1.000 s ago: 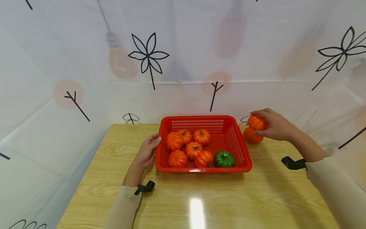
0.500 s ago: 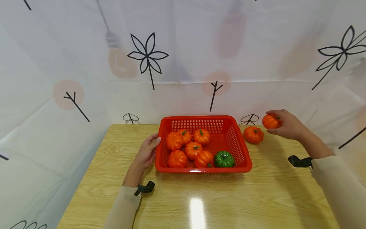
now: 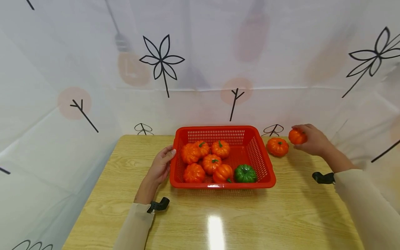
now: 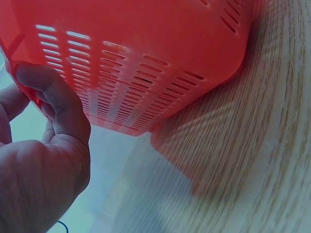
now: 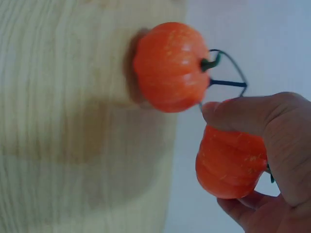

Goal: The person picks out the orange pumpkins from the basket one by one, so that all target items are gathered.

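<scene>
My left hand (image 3: 161, 165) grips the left rim of a red plastic basket (image 3: 222, 185); the left wrist view shows the fingers curled over its edge (image 4: 29, 92). Inside lie several small orange pumpkins (image 3: 211, 164) and one green pumpkin (image 3: 245, 173). To the right of the basket, my right hand (image 3: 314, 140) holds a small orange pumpkin (image 3: 297, 136) between thumb and fingers, as the right wrist view also shows. Another orange pumpkin (image 3: 277, 147) sits on the table between the held one and the basket, its green stem (image 5: 211, 63) visible in the right wrist view.
The basket stands on a light wooden table (image 3: 175, 222), near its back edge. Directly behind the table hangs a white cloth (image 3: 200, 69) printed with plant drawings. Dark cameras (image 3: 323, 177) are strapped to both wrists.
My right hand has moved right with its pumpkin, away from above the other pumpkin on the table, then slightly down. My left hand and the basket have stayed in place.
</scene>
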Motion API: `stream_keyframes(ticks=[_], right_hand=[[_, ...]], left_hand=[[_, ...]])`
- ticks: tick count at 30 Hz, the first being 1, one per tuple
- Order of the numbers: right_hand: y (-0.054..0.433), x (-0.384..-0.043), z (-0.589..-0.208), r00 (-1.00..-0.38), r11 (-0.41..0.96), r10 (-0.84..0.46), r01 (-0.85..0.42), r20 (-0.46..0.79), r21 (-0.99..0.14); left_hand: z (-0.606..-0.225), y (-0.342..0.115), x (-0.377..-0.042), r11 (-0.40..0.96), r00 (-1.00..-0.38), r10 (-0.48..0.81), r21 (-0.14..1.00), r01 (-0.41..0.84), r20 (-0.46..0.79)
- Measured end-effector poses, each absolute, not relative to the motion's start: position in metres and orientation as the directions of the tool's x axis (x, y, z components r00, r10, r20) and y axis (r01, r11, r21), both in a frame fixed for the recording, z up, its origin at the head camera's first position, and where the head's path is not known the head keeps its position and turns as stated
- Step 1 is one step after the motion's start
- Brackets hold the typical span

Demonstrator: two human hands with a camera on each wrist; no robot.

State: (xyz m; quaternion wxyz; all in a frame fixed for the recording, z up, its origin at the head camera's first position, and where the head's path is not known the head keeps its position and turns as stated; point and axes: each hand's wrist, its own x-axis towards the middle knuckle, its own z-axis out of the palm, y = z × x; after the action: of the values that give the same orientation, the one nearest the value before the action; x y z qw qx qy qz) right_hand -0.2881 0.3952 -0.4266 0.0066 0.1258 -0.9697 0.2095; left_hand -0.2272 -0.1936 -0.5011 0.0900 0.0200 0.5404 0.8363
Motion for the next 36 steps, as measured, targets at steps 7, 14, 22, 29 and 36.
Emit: stream_keyframes(ticks=[7,14,22,29,36], right_hand=[[0.398,-0.293,-0.441,-0.965,0.896,-0.249,-0.260,0.077,-0.361],[0.403,-0.296,-0.451,-0.968,0.904,-0.243,-0.250,0.065,-0.346],[0.409,-0.299,-0.463,-0.973,0.911,-0.228,-0.225,0.030,-0.345],[0.411,-0.301,-0.466,-0.977,0.910,-0.211,-0.196,0.000,-0.366],[0.411,-0.300,-0.469,-0.981,0.904,-0.195,-0.176,-0.009,-0.390]], left_hand=[[-0.500,-0.194,-0.227,-0.389,-0.983,0.167,0.911,-0.138,-0.078],[-0.500,-0.193,-0.227,-0.391,-0.983,0.163,0.910,-0.139,-0.080],[-0.501,-0.193,-0.227,-0.397,-0.984,0.164,0.908,-0.133,-0.072],[-0.501,-0.193,-0.227,-0.410,-0.982,0.167,0.900,-0.147,-0.085],[-0.501,-0.193,-0.228,-0.414,-0.982,0.168,0.897,-0.152,-0.089]])
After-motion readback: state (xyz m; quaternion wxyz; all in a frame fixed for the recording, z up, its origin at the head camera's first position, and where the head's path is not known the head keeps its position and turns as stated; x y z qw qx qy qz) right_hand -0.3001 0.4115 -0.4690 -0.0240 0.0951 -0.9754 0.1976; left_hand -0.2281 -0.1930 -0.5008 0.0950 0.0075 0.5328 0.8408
